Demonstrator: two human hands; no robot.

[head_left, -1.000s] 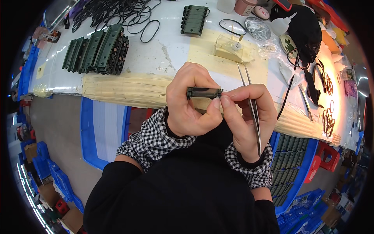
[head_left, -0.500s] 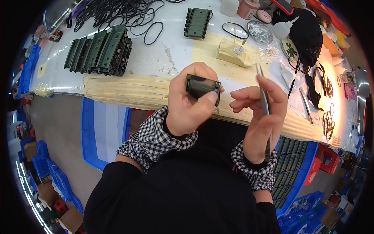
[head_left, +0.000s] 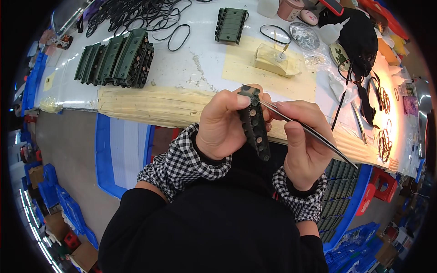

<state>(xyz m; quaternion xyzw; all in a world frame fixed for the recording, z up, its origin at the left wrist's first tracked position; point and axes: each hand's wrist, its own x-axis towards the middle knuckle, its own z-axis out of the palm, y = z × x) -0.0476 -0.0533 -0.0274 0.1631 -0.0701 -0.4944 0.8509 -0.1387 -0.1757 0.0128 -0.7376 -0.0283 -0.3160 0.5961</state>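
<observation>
At the centre of the frame we hold a dark green track piece [head_left: 255, 125], a narrow strip with a row of round wheels along its face, standing nearly upright with its top end tipped slightly toward the upper left. Our left hand [head_left: 223, 125] wraps around it from the left, thumb and forefinger pinching the upper end, the other fingers curled behind it; how they bear on the hidden back we cannot tell. Our right hand [head_left: 302, 139] sits just to the right, fingers pressed together on a pair of slim metal tweezers [head_left: 305, 129]. The tweezers run slantwise from the upper end of the track piece down toward the lower right of the frame, their tips meeting the piece near the left thumb; whether the tips grip anything is too small to make out. Both wrists show checked cuffs under black sleeves that rise from the lower edge.

Beyond the hands lies the white worktable [head_left: 200, 63], its near edge padded with pale tape. In the upper left rests a stack of green track pieces [head_left: 116, 59], and above it a tangle of black rubber rings [head_left: 136, 13]. One more green piece [head_left: 231, 25] lies at top centre. A yellowish block [head_left: 275, 59] with a small tool standing in it sits right of centre. Blue crates [head_left: 339, 186] show at the lower right, partly hidden by our right arm.
</observation>
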